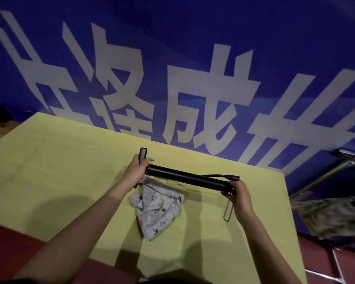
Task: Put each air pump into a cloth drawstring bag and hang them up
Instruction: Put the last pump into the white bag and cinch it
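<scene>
pump: stiff, light tube, held level over the table
left hand: grips handle, 9 o'clock end
right hand: grips foot, 3 o'clock end
bag: soft cloth, lies below; take by the mouth

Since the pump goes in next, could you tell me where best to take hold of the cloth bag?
Probably at the bag's gathered upper end, where the dark drawstring runs. It lies crumpled on the yellow table beneath the pump, so come from above with a hand once freed.
</scene>
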Motion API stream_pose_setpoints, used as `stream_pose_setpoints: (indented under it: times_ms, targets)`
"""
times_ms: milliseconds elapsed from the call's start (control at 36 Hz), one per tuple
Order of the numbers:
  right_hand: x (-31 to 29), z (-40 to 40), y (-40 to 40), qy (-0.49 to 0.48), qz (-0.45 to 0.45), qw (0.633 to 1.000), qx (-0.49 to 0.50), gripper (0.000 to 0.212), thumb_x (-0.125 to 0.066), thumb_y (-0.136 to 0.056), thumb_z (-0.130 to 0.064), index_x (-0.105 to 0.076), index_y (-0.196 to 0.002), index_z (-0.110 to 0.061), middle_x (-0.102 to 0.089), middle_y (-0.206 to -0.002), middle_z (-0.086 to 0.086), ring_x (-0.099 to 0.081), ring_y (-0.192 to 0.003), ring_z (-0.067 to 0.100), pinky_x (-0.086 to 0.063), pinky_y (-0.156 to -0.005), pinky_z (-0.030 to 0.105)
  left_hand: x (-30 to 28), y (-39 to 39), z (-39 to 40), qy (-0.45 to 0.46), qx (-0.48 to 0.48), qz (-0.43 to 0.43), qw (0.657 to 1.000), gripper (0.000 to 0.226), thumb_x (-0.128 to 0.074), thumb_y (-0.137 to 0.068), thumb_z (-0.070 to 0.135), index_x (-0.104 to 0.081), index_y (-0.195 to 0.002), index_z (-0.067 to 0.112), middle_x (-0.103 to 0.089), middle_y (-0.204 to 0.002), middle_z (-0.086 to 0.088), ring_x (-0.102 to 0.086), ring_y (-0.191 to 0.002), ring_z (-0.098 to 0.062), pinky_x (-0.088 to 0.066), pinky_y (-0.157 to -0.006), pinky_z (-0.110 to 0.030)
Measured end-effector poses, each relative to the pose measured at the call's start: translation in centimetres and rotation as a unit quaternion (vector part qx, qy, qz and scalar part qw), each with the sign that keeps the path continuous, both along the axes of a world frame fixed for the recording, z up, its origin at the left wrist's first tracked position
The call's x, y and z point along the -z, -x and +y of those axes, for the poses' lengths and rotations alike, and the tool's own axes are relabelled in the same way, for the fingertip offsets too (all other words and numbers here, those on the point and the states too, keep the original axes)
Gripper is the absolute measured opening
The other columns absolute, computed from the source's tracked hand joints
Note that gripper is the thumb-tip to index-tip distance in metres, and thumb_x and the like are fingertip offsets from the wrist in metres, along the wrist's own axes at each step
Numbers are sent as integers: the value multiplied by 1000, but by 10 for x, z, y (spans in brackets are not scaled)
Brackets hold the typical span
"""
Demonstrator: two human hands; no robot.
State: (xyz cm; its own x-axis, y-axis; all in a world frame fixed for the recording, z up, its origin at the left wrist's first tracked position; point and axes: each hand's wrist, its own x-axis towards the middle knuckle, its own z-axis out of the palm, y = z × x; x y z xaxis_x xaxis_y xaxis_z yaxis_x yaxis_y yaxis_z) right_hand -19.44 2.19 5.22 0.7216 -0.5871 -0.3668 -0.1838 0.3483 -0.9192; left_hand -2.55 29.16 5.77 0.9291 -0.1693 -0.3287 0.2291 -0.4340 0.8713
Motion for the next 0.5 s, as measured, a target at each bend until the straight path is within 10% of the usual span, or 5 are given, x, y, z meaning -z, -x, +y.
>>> stream_pose_setpoints:
  times_ms: [139, 278, 333, 500]
  targets:
    - [-9, -10, 16, -171, 26, 975, -141, 31, -46, -98, -31, -63, -106, -7, -71, -100, 15, -70, -71, 27, -53, -52, 26, -28, -1, 2, 34, 23, -95, 995, 14, -43, -100, 33, -50, -98, 21, -56, -85, -3, -54, -71, -18, -42, -66, -32]
    - [-7, 8, 13, -221, -19, 965, -143, 55, -77, -71, -35, -64, -117, -6, -65, -81, 7, -51, -43, 10, -31, -31, 14, -65, -8, 0, 96, 14, -159, 982, 19, -46, -100, 32, -58, -112, 23, -63, -101, 6, -57, -96, -4, -43, -80, -18]
    - [-8, 19, 6, -227, -63, 964, -123, 66, -88, -57, -37, -67, -110, -6, -61, -76, 4, -45, -43, 9, -29, -32, 14, -72, -10, 0, 137, -12, -139, 981, 27, -44, -100, 34, -55, -123, 25, -58, -110, 11, -53, -103, -2, -40, -83, -18]
    - [-13, 58, -10, -219, -131, 964, -76, 26, -53, -94, -23, -65, -107, -5, -67, -92, 7, -46, -45, 10, -35, -36, 14, -48, -2, -4, 116, -212, -85, 967, 70, -42, -95, 54, -18, -152, 20, -11, -159, -2, -11, -147, -23, -19, -115, -46]
